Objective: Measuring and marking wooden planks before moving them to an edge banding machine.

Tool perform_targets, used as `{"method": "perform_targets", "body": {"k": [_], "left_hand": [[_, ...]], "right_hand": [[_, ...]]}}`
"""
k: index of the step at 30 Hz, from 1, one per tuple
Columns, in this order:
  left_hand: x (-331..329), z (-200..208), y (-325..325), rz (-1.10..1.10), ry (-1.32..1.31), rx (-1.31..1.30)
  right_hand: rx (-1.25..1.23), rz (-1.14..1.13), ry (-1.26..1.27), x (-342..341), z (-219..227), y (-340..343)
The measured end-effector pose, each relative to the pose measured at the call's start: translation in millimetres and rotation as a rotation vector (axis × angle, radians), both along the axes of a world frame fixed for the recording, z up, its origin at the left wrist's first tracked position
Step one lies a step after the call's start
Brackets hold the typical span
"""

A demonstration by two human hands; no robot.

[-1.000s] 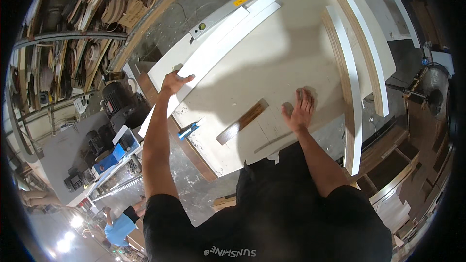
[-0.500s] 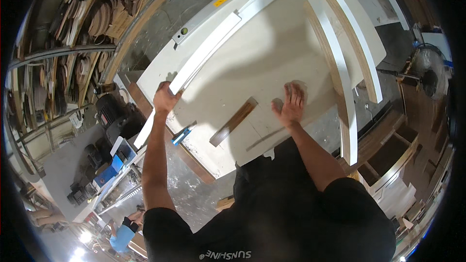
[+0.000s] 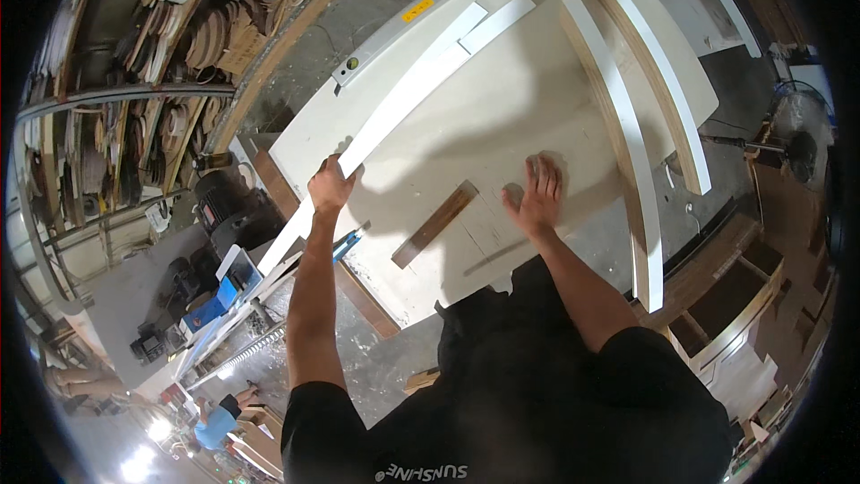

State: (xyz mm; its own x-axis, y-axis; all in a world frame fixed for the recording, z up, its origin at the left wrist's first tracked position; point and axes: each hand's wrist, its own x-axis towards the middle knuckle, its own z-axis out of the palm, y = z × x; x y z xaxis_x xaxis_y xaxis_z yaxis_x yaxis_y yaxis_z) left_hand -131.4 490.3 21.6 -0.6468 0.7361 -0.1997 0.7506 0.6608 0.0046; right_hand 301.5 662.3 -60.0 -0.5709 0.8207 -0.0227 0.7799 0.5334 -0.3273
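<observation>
As I look down, a big pale board [image 3: 502,116] fills the bench, w/ two curved white pieces [image 3: 627,125] along its right side. A long white strip [image 3: 394,112] runs diagonally across the board's left part, overhanging the near-left edge; a grey level [image 3: 403,22] lies just beyond it. My left hand [image 3: 330,186] is clamped on the strip. My right hand [image 3: 536,197] lies flat, fingers spread, on the board, well apart from the left. Between them lies a small brown block [image 3: 434,224].

A long white strip [image 3: 394,116] lies slantwise across the pale board [image 3: 502,116] — thin, flat, its near end overhanging the edge.
</observation>
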Motion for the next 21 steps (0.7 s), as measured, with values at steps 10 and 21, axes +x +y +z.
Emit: {"method": "perform_targets", "body": {"k": [10, 21], "left_hand": [[137.9, 98.9, -30.5, 0.167, 0.055, 0.319], [226.8, 233.8, -44.9, 0.484, 0.011, 1.260]], "right_hand": [[-1.268, 0.137, 1.019, -133.6, 80.1, -53.3], [-1.076, 0.470, 1.334, -192.5, 331.1, -115.3]]}}
